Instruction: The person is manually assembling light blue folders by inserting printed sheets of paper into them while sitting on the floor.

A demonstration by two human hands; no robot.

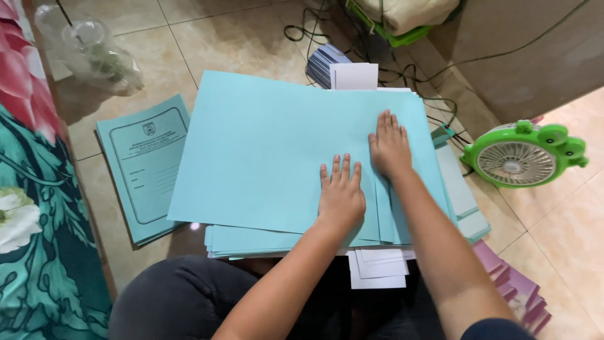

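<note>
On the tiled floor, left hand and right hand press flat, fingers extended, holding nothing, on the top light-blue sheet; smoothing step, sliding stroke judged due.

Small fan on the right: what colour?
Bright green fan with a white grille, seen in the head view.

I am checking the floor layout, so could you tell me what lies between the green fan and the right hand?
In the head view, the right edge of the light blue paper stack and black cables separate the green fan from the right hand.

Pale blue paper sheets, green frog-shaped fan, floral teal cloth
</note>
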